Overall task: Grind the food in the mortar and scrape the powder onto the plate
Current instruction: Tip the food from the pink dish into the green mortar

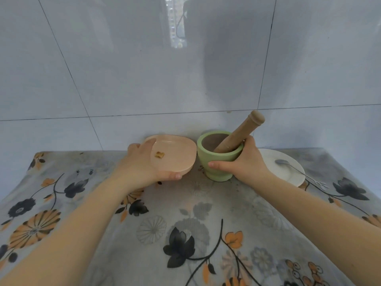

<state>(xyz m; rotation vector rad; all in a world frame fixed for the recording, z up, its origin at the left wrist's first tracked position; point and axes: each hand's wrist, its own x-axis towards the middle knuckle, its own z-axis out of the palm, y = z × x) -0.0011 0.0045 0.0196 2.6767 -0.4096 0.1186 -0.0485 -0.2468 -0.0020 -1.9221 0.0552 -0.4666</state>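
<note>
A green mortar [218, 159] stands at the back middle of the table, with a wooden pestle [240, 133] leaning in it toward the upper right. My right hand [245, 162] wraps around the mortar's right side. My left hand [144, 162] holds a pink plate [177, 155] by its left and near rim, tilted up toward the mortar. A small yellowish piece of food [159, 154] lies on the pink plate. A white plate [286, 168] sits to the right of the mortar, partly hidden by my right hand.
A metal spoon [292, 167] rests on the white plate, its handle reaching off to the right. A floral cloth [185, 223] covers the table. A tiled wall [144, 69] rises right behind the table's far edge.
</note>
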